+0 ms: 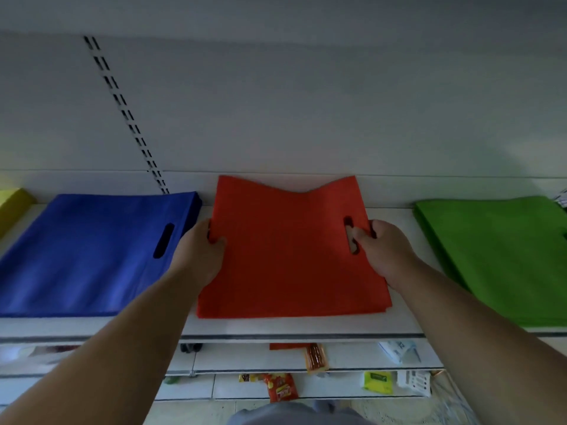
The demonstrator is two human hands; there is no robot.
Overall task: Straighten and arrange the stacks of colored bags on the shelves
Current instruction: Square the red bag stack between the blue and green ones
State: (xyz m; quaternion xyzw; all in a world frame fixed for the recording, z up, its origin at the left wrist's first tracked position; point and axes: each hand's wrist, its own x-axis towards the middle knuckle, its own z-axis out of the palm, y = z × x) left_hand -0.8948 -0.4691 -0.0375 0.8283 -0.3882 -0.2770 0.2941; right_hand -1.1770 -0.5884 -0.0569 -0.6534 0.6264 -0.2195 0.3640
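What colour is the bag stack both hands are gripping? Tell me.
Red-orange bag stack, seen clearly in the head view.

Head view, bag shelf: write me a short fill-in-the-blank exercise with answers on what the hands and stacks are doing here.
1. Both hands, left hand and right hand, grip the ____ stack of bags.
2. The stack to its left is ____.
3. The green stack lies on the ____ side of the shelf.
4. The right hand's thumb sits at the bag's handle ____.

Answers: red; blue; right; hole

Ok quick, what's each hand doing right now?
Left hand: grips the left edge of the red bag stack.
Right hand: grips the stack's right edge, beside the handle cutout.
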